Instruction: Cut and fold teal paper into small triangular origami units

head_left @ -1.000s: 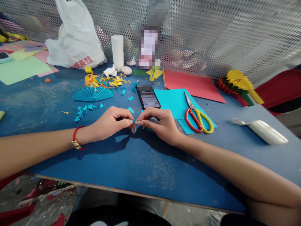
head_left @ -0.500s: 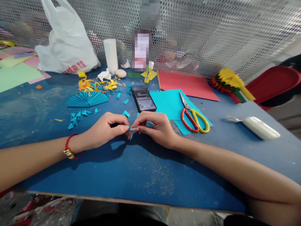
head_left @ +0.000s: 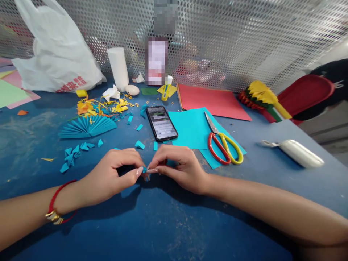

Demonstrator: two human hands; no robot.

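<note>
Between my fingertips is a small piece of blue paper (head_left: 144, 169), mostly covered by them. My left hand (head_left: 119, 170) pinches it from the left, thumb on top, and my right hand (head_left: 179, 166) pinches its right side. Just beyond my hands lie loose blue paper strips (head_left: 139, 145). To the left sits a little heap of folded blue paper pieces (head_left: 70, 158), with a pleated blue paper fan (head_left: 88, 127) behind it. Scissors (head_left: 217, 139) with one red and one yellow handle rest on blue paper sheets (head_left: 187, 127) at the right.
A phone (head_left: 161, 123) lies ahead of my hands. Yellow and orange paper scraps (head_left: 103, 106), a glue stick (head_left: 166, 88), a white roll (head_left: 118, 69) and a plastic bag (head_left: 59, 50) stand farther back. Red paper (head_left: 212, 101) and a white case (head_left: 301, 150) are at the right.
The view has tilted, so the table's things sit lower and many farther left. Both hands still pinch the blue paper piece together, with only slight finger movement.
</note>
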